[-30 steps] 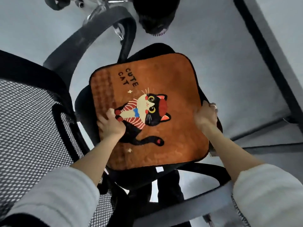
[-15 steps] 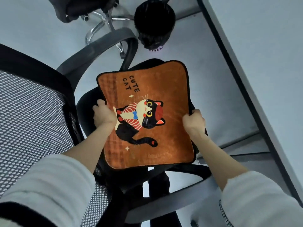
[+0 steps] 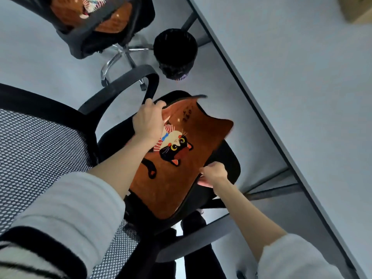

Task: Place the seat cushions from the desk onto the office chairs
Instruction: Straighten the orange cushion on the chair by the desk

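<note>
- Gripping the orange cat-print seat cushion (image 3: 177, 178) with both hands over the seat of the near office chair (image 3: 231, 164); the cushion is lying bent, its far corner curling upward.
- Left hand (image 3: 149, 123) is closing on the cushion's far left edge, fingers (image 3: 159, 104) curled together around the fabric, just beside the chair's armrest (image 3: 124, 83).
- Right hand (image 3: 214, 173) is pinching the cushion's right edge, fingers folded underneath.
- Beyond the left fingers, a second office chair (image 3: 90, 41) is already carrying another orange cushion (image 3: 112, 23); a black waste bin (image 3: 175, 51) is standing next to the desk (image 3: 302, 77).
</note>
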